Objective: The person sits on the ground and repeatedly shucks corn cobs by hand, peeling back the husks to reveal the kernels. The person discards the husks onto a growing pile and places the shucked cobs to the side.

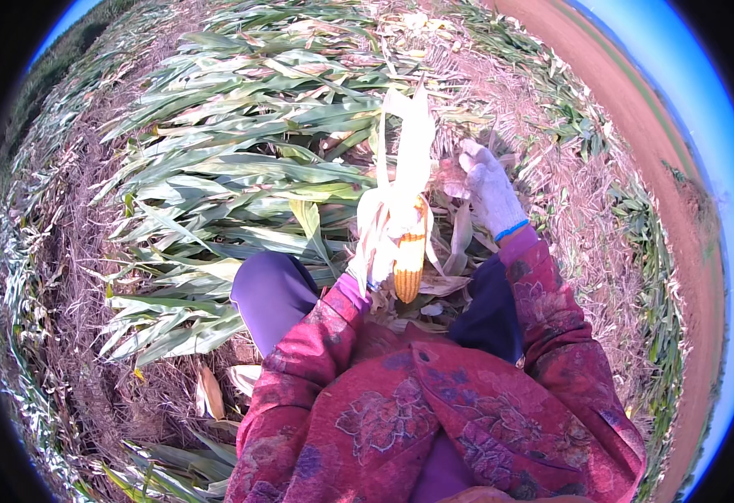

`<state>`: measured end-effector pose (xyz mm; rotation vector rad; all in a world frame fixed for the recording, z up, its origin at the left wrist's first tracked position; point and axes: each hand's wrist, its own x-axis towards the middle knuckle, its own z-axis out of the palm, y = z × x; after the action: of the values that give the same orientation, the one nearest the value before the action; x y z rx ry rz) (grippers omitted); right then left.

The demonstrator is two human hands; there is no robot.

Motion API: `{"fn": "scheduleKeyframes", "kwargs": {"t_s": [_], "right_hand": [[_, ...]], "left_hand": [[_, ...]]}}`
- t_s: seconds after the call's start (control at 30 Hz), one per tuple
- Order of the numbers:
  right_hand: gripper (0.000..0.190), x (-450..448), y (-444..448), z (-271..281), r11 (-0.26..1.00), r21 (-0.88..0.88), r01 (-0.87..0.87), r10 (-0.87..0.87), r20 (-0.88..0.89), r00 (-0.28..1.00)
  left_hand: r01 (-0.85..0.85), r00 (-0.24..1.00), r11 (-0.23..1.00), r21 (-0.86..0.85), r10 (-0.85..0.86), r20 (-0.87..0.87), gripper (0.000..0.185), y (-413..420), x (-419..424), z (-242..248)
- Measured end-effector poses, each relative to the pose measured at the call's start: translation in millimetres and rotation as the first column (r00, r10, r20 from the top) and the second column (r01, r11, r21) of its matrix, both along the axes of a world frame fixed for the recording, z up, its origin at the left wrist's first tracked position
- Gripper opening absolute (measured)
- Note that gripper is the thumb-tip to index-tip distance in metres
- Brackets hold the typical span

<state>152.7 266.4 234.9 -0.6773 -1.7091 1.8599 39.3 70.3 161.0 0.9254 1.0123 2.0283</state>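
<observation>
A yellow ear of corn (410,267) hangs tip down in front of my chest, its kernels bare on the lower part. Pale husk leaves (412,144) are peeled back and stand up above it, glaring in the sun. My left hand (376,267), in a white glove, grips the ear and husk from the left; the husk covers much of its fingers. To the right, my right hand (492,185) is raised in a white knit glove with a blue cuff. Its fingers curl inward beside reddish dry husk (452,179); whether they hold any is unclear.
Cut corn stalks with long green leaves (235,170) lie in a thick row ahead and left. Several husked ears (420,25) lie at the far end. An ear in dry husk (208,393) rests by my left side. Bare soil (624,94) runs along the right.
</observation>
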Motion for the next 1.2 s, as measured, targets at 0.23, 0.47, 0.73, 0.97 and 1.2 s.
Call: {"fn": "scheduleKeyframes", "kwargs": {"t_s": [0.23,0.47,0.73,0.97,1.2], "right_hand": [[0.035,71.3,-44.3,-95.7,0.938,-0.029,-0.345,0.334,0.334,0.881],[0.014,41.4,15.1,-19.2,0.831,-0.546,-0.108,0.013,-0.175,0.985],[0.034,49.3,-1.0,-73.0,0.872,-0.486,0.051,-0.179,-0.219,0.959],[0.032,61.6,-52.0,-127.8,0.990,0.141,0.028,-0.068,0.287,0.956],[0.033,89.2,-28.4,-120.1,0.493,0.848,0.195,-0.607,0.175,0.775]], "left_hand": [[-0.224,0.952,0.964,-0.146,0.183,-0.246,0.034,-9.0,-4.6,47.5],[-0.326,0.572,0.929,-0.177,0.045,-0.819,0.033,2.8,-7.9,-19.5],[-0.552,0.605,0.834,-0.011,0.391,-0.693,0.021,11.8,-1.1,-12.7],[-0.675,0.536,0.738,0.032,0.519,-0.666,0.018,8.6,-4.3,-29.6],[-0.737,0.514,0.673,0.066,0.621,-0.592,0.024,10.9,-26.6,-49.1]]}}
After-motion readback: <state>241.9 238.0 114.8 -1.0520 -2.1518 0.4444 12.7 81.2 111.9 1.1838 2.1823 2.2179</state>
